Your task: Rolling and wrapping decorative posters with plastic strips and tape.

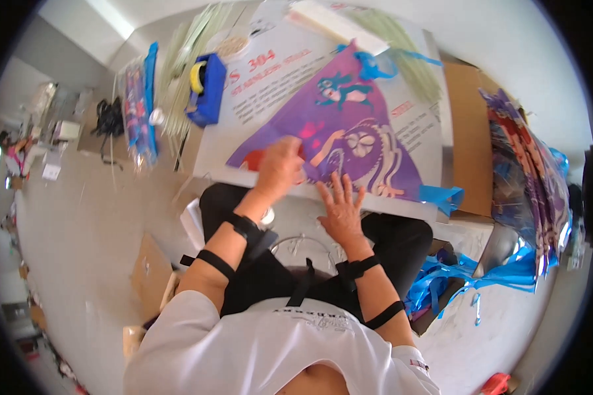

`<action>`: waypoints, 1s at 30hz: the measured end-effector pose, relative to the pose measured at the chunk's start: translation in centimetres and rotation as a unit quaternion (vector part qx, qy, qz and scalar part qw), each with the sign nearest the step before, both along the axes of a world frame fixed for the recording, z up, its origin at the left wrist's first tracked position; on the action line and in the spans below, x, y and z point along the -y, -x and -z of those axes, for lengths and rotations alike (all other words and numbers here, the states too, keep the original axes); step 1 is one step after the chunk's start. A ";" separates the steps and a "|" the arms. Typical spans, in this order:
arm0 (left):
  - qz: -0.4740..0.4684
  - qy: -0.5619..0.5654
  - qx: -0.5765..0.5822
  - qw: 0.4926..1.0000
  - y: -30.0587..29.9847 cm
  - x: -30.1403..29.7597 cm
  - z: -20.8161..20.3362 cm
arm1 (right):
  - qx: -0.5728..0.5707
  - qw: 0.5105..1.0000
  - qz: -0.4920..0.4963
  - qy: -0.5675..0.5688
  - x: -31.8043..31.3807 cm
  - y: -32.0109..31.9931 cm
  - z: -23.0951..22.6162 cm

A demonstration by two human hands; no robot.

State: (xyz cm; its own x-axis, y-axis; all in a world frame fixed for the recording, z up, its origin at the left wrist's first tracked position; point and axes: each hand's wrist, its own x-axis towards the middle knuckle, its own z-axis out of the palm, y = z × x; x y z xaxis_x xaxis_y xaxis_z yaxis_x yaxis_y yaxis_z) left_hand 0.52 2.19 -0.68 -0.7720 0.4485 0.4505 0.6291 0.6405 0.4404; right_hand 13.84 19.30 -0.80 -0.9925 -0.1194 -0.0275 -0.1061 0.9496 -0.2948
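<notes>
A purple triangular kite [296, 122] with printed figures lies on the table, its point away from me. Blue ribbon strips [377, 64] lie at its tip, and another blue strip [443, 197] is at its right corner. My left hand [281, 170] is closed over the kite's near left part, fingers curled and slightly blurred; what they hold, if anything, is hidden. My right hand [342, 212] rests flat with spread fingers on the kite's near edge, holding nothing.
A blue tape dispenser [207, 91] with yellow tape stands at the left of the table [418, 135]. Bundles of thin pale rods [175, 108] lie beyond it. More kites [530, 178] are stacked at the right, near a cardboard box [469, 138]. Blue ribbons [438, 280] spill below.
</notes>
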 end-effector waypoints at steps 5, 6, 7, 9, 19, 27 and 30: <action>0.033 0.153 0.055 0.986 -7.8 2.2 -0.3 | -0.006 1.000 0.000 -0.007 -0.2 0.1 -0.5; 0.020 0.165 0.063 0.984 -7.5 3.3 -0.1 | -0.005 1.000 0.000 -0.018 0.1 0.1 -0.8; 0.010 0.176 0.071 0.982 -7.1 4.1 0.1 | -0.005 1.000 0.002 -0.030 0.2 0.1 -0.8; -0.001 0.182 0.085 0.980 -6.4 5.7 0.4 | -0.001 0.999 -0.002 -0.036 0.5 0.2 -0.7; -0.185 0.250 0.142 0.940 -5.1 8.4 1.3 | -0.036 0.999 0.018 -0.011 0.6 -0.2 -0.1; -0.178 0.263 0.184 0.930 -4.7 9.5 1.6 | -0.089 0.995 0.048 0.023 -0.6 -0.6 1.5; -0.181 0.293 0.206 0.916 -4.5 9.1 0.9 | -0.081 0.980 0.182 -0.007 -6.1 -2.7 1.4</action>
